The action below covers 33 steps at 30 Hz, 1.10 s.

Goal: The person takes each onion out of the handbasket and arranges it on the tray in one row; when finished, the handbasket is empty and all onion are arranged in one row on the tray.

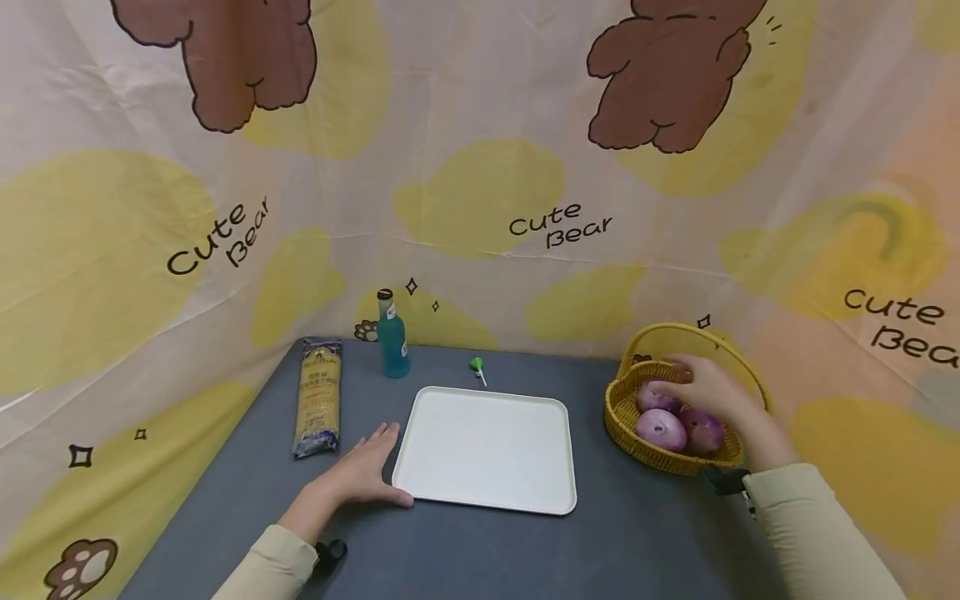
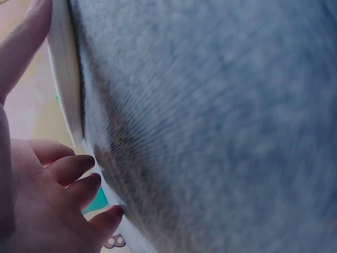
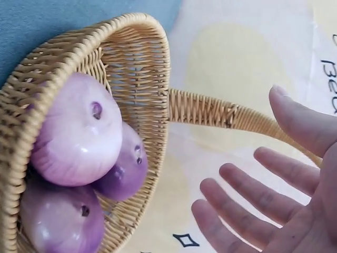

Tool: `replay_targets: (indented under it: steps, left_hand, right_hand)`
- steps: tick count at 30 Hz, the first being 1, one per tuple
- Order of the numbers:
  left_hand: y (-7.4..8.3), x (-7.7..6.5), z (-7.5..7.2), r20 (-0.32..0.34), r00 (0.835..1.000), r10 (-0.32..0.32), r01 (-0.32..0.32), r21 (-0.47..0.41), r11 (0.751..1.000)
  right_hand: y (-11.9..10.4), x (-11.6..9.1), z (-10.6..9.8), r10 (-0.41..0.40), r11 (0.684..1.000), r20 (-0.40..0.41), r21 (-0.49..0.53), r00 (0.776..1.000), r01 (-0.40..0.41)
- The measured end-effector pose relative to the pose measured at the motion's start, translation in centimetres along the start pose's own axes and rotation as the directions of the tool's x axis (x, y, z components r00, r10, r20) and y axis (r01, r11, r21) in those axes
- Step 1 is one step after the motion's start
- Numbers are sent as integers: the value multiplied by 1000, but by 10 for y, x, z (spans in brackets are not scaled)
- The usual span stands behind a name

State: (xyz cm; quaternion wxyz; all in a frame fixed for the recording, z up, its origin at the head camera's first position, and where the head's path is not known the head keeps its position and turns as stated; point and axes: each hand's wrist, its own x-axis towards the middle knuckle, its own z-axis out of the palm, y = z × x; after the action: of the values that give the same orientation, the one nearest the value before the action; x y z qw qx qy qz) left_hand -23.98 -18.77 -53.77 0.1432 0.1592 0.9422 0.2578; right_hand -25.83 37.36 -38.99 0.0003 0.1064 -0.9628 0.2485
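A white tray (image 1: 483,450) lies flat on the table. At its left edge my left hand (image 1: 367,471) rests with fingers spread and the thumb at the near left corner; the left wrist view shows the thumb against the tray's rim (image 2: 66,79). On the right stands a yellow wicker basket (image 1: 626,429) with a tall handle, holding three purple onions (image 1: 662,430). My right hand (image 1: 701,385) is above the basket, inside the handle's span. In the right wrist view its fingers (image 3: 258,195) are spread, apart from the onions (image 3: 79,129), and nothing is in them.
A long packet of dried noodles (image 1: 318,400) lies at the table's left. Near the back edge stands a bottle of blue drink (image 1: 393,337). A green lollipop (image 1: 477,367) lies behind the tray. A printed cloth (image 1: 480,192) hangs behind the table.
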Motion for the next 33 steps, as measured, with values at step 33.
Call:
replay_targets:
  steps: [33]
  left_hand:
    - [4,-1,2,49,999,24,-25,9,1000]
  right_hand:
    - [38,39,26,324,888,353,207,878,-411]
